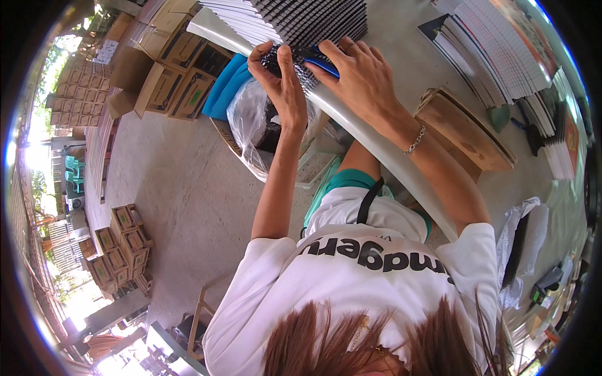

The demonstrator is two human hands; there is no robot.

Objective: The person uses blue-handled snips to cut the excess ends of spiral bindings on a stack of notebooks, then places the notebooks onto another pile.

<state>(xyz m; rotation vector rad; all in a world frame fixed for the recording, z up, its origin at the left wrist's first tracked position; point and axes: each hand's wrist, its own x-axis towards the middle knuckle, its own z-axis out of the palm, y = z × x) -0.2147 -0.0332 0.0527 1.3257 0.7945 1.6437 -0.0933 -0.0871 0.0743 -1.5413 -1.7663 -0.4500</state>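
A tall stack of spiral-bound notebooks [326, 22] with black coils stands at the top middle, on a pale table. My right hand [364, 81] is wrapped round blue-handled pliers [323, 66], whose dark jaws point left at the coils along the near side of the stack. Opposite it, my left hand [285, 88] has its thumb and forefinger around a black spiral coil [271, 62] at that side; the exact grip is partly hidden. Both hands are close together, with the pliers' tip between them.
The rounded table edge [370, 144] crosses in front of me. Below the stack is a box lined with a clear plastic bag [248, 119], beside blue cloth [226, 88]. Right are a wooden box [464, 128] and stacked notebooks [501, 50]; cartons [179, 81] stand left.
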